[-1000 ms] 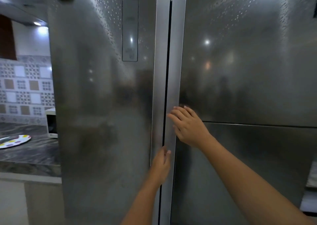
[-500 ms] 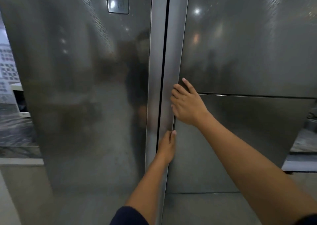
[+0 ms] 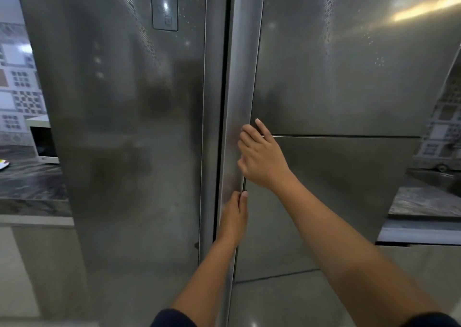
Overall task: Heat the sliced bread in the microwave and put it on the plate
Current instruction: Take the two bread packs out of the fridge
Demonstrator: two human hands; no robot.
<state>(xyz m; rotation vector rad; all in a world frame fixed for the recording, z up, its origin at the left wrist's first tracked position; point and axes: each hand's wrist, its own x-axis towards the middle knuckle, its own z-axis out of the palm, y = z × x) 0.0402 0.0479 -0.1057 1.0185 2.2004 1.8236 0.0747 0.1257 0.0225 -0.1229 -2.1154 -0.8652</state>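
Steel fridge [image 3: 124,152]; microwave [image 3: 42,140] on marble counter [image 3: 30,189]

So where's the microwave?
In the head view, the white microwave sits far left on the dark counter, half hidden behind the fridge.

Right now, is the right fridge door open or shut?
Shut, it seems: only a thin dark seam beside the door, no interior visible. Left hand and right hand hold its handle.
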